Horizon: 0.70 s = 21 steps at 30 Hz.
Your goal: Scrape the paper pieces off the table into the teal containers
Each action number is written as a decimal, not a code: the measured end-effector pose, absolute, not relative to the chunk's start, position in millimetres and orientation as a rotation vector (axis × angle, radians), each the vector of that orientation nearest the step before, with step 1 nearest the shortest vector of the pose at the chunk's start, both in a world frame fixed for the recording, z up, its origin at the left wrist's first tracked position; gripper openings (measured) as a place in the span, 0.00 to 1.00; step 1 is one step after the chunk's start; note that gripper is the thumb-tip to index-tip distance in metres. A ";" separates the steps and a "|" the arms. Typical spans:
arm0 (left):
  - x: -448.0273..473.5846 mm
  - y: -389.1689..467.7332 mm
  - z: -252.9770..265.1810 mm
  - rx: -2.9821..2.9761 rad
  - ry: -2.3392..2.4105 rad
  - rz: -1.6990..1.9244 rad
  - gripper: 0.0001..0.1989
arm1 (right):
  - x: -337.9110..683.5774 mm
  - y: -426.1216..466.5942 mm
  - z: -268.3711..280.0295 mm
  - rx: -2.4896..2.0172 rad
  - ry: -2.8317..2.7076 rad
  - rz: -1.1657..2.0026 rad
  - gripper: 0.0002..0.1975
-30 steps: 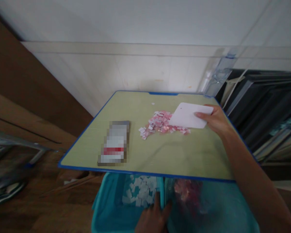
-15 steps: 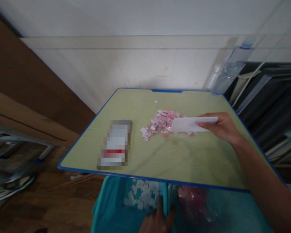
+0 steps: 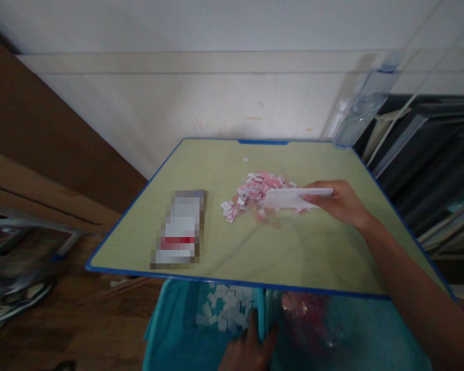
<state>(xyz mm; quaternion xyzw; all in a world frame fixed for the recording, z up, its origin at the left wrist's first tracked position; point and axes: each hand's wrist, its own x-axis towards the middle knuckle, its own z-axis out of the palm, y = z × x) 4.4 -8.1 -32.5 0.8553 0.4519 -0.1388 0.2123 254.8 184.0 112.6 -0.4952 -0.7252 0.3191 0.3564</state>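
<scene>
My right hand (image 3: pixel 338 200) grips a flat white rectangular piece (image 3: pixel 284 198) between thumb and fingers. Its left end touches a heap of small pink and white square chips (image 3: pixel 259 186) on the table (image 3: pixel 294 247). Below the front edge, my left hand (image 3: pixel 247 345) is at the inner wall of a teal bin (image 3: pixel 191 350), index finger on one side and thumb on the other. White square pieces (image 3: pixel 228 306) lie inside that bin, just beyond the fingers. The rest of the left hand is dark and partly cut off by the frame.
A pixelated phone-shaped object (image 3: pixel 180 229) lies on the table's left side. A clear bottle (image 3: pixel 365 105) stands at the back right corner. Beside the bin is a second teal container (image 3: pixel 371 335) with a clear bag of pinkish contents (image 3: pixel 305 314). A wall (image 3: pixel 216 98) borders the back.
My right hand and the white piece have moved a little left, further into the heap. My left hand stays at the bin wall. The whole view has shifted slightly.
</scene>
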 end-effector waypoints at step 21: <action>12.2 -0.2 -9.7 2.326 1.218 -0.541 0.33 | 271.0 180.0 121.2 -1.339 -1.952 0.992 0.16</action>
